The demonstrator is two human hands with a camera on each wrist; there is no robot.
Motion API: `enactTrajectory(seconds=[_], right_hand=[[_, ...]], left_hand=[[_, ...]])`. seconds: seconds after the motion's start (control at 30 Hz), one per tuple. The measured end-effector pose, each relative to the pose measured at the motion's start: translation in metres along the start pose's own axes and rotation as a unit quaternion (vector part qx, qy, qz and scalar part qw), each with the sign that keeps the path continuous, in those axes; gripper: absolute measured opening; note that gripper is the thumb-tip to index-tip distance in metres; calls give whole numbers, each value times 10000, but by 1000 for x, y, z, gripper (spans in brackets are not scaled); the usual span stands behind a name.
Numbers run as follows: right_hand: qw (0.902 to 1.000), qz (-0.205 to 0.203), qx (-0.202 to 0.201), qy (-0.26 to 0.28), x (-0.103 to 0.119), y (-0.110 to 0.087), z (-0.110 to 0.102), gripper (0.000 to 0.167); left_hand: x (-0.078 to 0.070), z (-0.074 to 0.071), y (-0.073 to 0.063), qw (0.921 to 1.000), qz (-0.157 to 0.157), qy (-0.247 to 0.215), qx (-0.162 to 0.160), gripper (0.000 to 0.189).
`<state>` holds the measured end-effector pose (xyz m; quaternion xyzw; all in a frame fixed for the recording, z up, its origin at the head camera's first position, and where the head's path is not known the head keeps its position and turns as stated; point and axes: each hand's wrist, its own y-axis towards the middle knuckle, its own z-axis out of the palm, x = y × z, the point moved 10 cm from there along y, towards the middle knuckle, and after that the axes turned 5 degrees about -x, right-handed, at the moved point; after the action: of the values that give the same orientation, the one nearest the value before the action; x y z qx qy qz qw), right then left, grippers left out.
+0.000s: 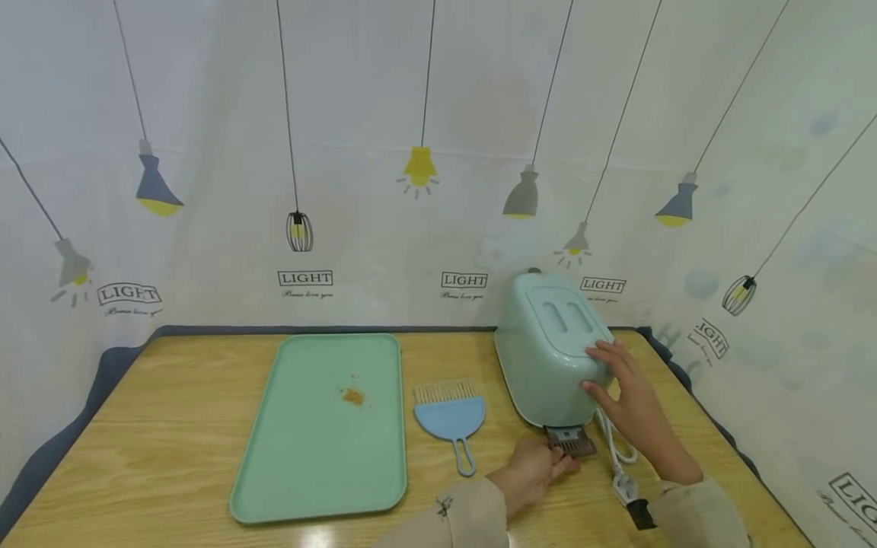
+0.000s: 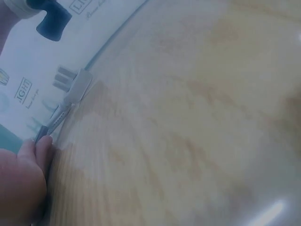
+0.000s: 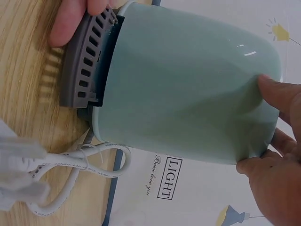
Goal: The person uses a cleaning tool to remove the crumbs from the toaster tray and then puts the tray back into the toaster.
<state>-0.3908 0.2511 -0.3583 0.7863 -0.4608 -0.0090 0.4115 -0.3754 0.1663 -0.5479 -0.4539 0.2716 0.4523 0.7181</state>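
A pale green toaster (image 1: 541, 365) stands at the right of the table, its two-slot top under a lid. From the bottom of its near end a brown slotted crumb tray (image 1: 574, 441) sticks out part way. My left hand (image 1: 534, 470) pinches this tray by its outer edge, low over the tabletop. With thumb and fingers spread around the upper near corner, my right hand (image 1: 633, 403) holds the toaster. In the right wrist view the row of slots on the crumb tray (image 3: 83, 70) shows clearly beside the toaster's end wall (image 3: 183, 80).
Left of the toaster lies a blue brush (image 1: 448, 417) with pale bristles. A large green serving tray (image 1: 315, 457) holds a small heap of brown crumbs (image 1: 352, 396). The white power cord (image 1: 620, 453) and its plug (image 1: 625, 487) lie by my right forearm. A printed cloth backs the table.
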Motion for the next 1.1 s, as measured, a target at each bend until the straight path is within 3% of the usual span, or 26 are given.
enactTrajectory(seconds=[0.23, 0.57, 0.73, 0.97, 1.1], right_hand=[[10000, 96, -1, 3, 1, 0, 0, 55], [9999, 163, -42, 0, 2, 0, 1, 57], [9997, 254, 0, 34, 0, -2, 1, 59], [9992, -237, 37, -328, 8, 1, 2, 74], [9987, -288, -5, -418, 10, 2, 3, 72]], left_hand=[[-3, 2, 2, 9997, 186, 140, 100, 27], [-9, 0, 6, 9987, 433, -269, -73, 27], [-10, 1, 6, 9985, 476, -261, -119, 26], [-7, -1, 10, 9991, 361, -45, -214, 24], [-7, -2, 12, 9990, 371, -40, -225, 24]])
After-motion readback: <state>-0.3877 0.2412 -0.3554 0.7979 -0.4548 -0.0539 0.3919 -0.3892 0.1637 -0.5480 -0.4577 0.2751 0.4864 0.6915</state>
